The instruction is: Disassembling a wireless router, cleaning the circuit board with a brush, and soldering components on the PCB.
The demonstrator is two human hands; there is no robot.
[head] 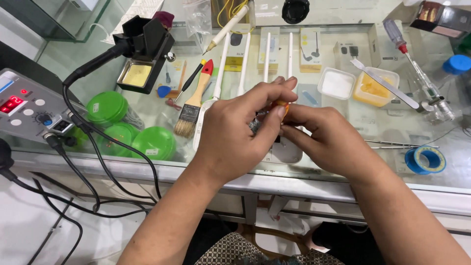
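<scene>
**Two hands pinch a small orange part over the glass worktop**

At the centre of the frame, the left hand (235, 135) and the right hand (326, 137) meet fingertip to fingertip above the glass worktop (378, 122). Between them sits a small orange part (281, 103), mostly hidden; only a sliver shows between the left thumb and the right fingertips. The grip of each hand is clenched on it, the left from above, the right from the side. Just below the part a bit of grey, metallic-looking material (255, 125) peeks out between the fingers; what it is cannot be told.

Left of the hands lies a paintbrush (194, 100) with a red-tipped wooden handle, bristles toward the lower edge of the frame. Further left are several round green lids or tins (154, 142), stacked and overlapping. At far left stands a grey soldering station (29, 105) with a red display, its black cables trailing down the front of the worktop. In the upper left is a black iron stand (147, 49) with a yellow sponge.

Behind the hands, white rods (267, 56) lie side by side. To the upper right are a white tray (336, 83), a yellow tray (375, 88) with a metal spatula (385, 83) across it, and a screwdriver (407, 54) with a clear handle. At lower right lies a roll of blue tape (425, 159), well apart from the hands.
</scene>
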